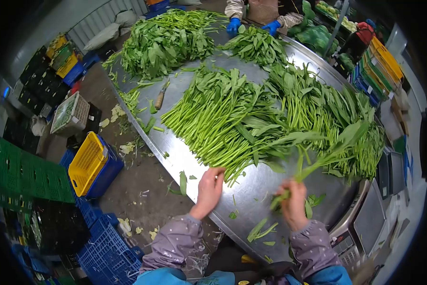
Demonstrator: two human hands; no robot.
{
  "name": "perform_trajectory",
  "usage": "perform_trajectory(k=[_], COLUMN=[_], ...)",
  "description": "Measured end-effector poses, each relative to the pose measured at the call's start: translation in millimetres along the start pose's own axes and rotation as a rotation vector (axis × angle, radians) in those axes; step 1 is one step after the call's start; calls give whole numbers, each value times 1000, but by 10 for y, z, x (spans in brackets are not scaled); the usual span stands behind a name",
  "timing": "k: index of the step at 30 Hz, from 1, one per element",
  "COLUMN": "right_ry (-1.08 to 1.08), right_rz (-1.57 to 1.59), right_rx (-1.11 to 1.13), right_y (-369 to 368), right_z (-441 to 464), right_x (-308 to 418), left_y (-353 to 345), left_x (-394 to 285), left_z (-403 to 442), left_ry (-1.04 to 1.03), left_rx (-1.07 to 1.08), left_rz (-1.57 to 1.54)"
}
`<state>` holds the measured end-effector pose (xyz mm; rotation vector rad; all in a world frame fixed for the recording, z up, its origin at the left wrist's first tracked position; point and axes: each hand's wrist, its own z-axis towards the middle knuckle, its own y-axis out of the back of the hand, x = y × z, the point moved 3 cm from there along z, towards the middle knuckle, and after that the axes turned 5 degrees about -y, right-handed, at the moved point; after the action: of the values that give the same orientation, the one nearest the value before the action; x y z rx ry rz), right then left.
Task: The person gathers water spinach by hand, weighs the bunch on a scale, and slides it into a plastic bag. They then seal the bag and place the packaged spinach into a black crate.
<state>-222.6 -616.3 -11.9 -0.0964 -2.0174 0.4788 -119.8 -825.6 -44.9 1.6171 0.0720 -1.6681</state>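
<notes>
The right hand's (pixel 295 202) fingers grip leafy stalks (pixel 319 163), long axis slanting toward the table's (pixel 175 147) right edge. The left hand (pixel 208 190) is nearer the central pile (pixel 218 114), stem ends just beyond half-curled fingers; whether they pinch anything, I cannot tell.

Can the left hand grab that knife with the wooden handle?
Probably yes, with a stretch: mostly bare table lies between the left hand and the knife, along the side of the green stems. The knife is farther up the table, though, so it may take some leaning.
</notes>
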Motion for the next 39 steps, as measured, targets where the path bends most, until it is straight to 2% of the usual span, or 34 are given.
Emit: perform_trajectory(k=[1, 2, 3, 5, 7, 9, 14, 16, 19, 22, 25, 28, 30, 32, 33, 36, 37, 38, 39], right_ry=[-216, -431, -429, -531, -493, -461, -507, -629, -639, -654, -330, -261, -339, -324, -354, -363, -339, -339, -284], right_rz=[1, 3, 6, -51, -59, -64, 34, 124, 98, -46, -233, -152, 136, 172, 122, 2, -45, -45, -75], right_rx=[115, 231, 225, 211, 168, 123, 275, 279, 296, 294, 294, 290, 230, 258, 251, 225, 240, 240, 264], right_y=[-44, -76, -104, -213, -332, -431, -706, -760, -894, -1031, -1081, -953, -814, -686, -615, -591, -612, -636, -682], right_z=[133, 258, 371, 520, 579, 643, 840, 935, 1148, 1218, 1197, 1197, 1151, 1094, 1107, 1119, 1137, 1126, 1106], right_x=[-232, -479, -633, -868, -880, -910, -953, -956, -1094, -1021, -901, -1007, -987, -869, -826, -727, -743, -755, -740], left_y=[-20, -38, -56, -116, -155, -188, -199, -184, -178, -116, -109, -311, -524, -726, -780, -782, -720, -651, -557], left_x=[66, 108, 106, 98, 69, 80, 83, 110, 186, 230, 233, 209, 39, -22, -91, -139, -83, -81, -98], left_z=[108, 209, 269, 356, 408, 438, 511, 580, 714, 842, 870, 751, 561, 407, 348, 336, 379, 406, 435], left_ry=[-1, -141, -282, -262, -221, -228, -214, -207, -53, -14, -10, -60, -153, -117, -206, -216, -119, -119, -143], left_rx=[9, -27, -66, -25, 23, 8, -28, -29, 28, 76, 72, 63, -20, 25, -20, 3, 141, 142, 29], left_rz=[-2, 171, 342, 438, 620, 685, 805, 785, 699, 681, 630, 564, 571, 375, 399, 328, 286, 286, 386])
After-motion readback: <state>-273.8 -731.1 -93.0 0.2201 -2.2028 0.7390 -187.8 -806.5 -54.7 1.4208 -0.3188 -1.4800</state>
